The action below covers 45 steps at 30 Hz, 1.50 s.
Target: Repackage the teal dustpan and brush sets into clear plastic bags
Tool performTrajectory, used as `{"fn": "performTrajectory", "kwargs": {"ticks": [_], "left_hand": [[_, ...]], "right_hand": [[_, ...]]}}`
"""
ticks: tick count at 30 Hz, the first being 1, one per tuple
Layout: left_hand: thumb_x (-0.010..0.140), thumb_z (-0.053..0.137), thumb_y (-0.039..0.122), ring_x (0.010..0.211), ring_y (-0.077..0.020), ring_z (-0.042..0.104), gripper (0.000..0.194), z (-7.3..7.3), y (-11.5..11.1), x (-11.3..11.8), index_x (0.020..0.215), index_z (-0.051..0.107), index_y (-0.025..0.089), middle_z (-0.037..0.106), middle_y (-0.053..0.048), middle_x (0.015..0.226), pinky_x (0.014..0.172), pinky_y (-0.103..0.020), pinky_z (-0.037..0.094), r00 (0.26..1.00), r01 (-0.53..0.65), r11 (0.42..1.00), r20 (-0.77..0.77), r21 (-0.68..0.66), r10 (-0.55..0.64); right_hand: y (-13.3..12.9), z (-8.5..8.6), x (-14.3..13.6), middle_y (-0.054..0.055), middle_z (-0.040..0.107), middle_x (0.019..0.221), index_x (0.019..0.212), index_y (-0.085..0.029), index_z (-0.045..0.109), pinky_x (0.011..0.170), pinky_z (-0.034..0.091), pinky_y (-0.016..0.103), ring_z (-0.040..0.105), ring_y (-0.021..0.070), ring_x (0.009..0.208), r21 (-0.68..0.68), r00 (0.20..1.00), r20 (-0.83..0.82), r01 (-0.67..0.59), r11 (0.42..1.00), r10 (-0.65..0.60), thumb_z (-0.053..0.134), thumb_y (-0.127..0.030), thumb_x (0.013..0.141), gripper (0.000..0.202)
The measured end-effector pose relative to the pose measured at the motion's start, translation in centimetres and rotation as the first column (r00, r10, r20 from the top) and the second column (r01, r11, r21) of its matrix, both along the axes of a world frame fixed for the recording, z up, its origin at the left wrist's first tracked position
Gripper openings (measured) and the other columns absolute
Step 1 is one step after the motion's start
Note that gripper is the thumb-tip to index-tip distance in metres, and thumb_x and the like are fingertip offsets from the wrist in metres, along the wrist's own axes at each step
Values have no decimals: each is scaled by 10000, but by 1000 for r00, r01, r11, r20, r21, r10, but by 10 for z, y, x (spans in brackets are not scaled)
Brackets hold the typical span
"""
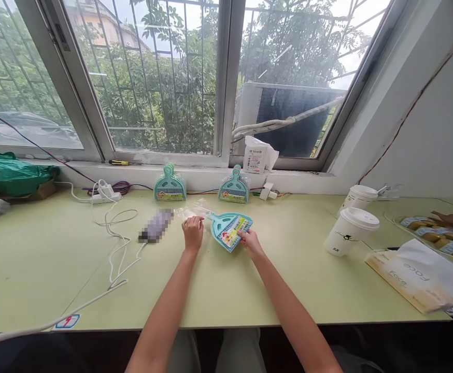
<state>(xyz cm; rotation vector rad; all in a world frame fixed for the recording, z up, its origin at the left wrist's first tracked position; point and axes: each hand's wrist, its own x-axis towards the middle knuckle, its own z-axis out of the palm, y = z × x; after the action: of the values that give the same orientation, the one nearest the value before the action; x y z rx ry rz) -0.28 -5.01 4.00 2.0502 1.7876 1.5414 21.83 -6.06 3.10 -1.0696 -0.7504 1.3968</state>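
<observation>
Small teal dustpan set [229, 229] and its clear plastic bag [190, 211] lying on the pale green worktop [226, 295].

The dustpan set is lying flat, its handle pointing up and left toward the bag, its wide edge turned down and right; a colourful striped label is covering its face. The right hand [250, 241] is touching its lower right edge. The bag is lying crumpled and see-through just beside the handle, with the left hand [193, 231] resting on its near side.

left hand [193, 231] rests on clear plastic bag [189, 212], frame centre | right hand [250, 241] grips teal dustpan set [229, 229] | two paper cups [351, 230] centre right
</observation>
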Motion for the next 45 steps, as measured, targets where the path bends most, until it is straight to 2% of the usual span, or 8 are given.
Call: {"fn": "performTrajectory", "kwargs": {"ticks": [4,14,18,21,24,30,36,45], "left_hand": [[866,440,174,1073,-309,490,229,-1,-1,1,942,646,241,646,-110,963,1051,-501,198,995,-96,995,-14,16,96],[809,581,303,1343,-308,319,307,13,-16,26,1104,606,225,501,-111,1352,1132,-532,-35,979,-172,979,126,111,158],[758,634,457,1437,-304,129,823,18,-13,23,1423,237,179,111,-187,1552,1147,-510,88,700,-464,886,619,15,356],[808,556,536,1342,-259,379,741,12,0,15,1401,243,220,274,-181,1495,1052,-409,366,397,-83,990,908,-113,137],[782,571,584,1105,-236,595,619,3,11,13,1253,445,203,551,-146,1269,862,-347,504,189,403,915,981,-27,-54],[710,704,342,773,-157,664,359,-4,9,26,976,566,144,693,-69,901,652,-241,502,151,548,835,988,-54,-35],[753,678,213,904,-151,671,638,8,1,31,1319,385,241,657,-86,1155,847,-319,512,24,721,685,983,110,-184],[782,690,354,927,-194,667,395,10,-10,40,1111,586,163,689,-91,1087,852,-330,527,177,854,520,957,-33,-230]], "right_hand": [[3,-7,-1,67,726,855,804,-165,610,717,603,329,707,219,838,-38,987,-53,148,988,-150,689,-74,679,174],[-1,2,-8,57,734,855,830,-158,633,673,587,298,708,206,785,-12,994,-32,-106,994,105,760,-110,636,236],[-6,2,-13,41,726,869,843,-173,630,629,583,270,697,183,755,63,995,-83,-56,996,61,781,-170,632,259],[-8,2,-16,42,725,894,861,-183,628,636,587,275,694,184,770,106,994,-102,-21,994,32,799,-216,622,296],[-7,4,-14,42,727,891,867,-187,626,648,591,291,696,189,774,120,994,-89,-45,992,56,815,-228,603,326],[2,15,16,73,735,861,836,-148,659,633,581,299,702,207,744,26,979,2,-205,978,206,812,-146,571,306],[7,14,25,60,730,863,833,-160,652,663,584,320,698,205,761,76,995,-87,50,996,-43,804,-161,584,292],[-2,12,1,68,711,962,890,-159,654,722,586,328,680,209,859,218,996,-89,9,976,11,839,-317,578,395]]}}
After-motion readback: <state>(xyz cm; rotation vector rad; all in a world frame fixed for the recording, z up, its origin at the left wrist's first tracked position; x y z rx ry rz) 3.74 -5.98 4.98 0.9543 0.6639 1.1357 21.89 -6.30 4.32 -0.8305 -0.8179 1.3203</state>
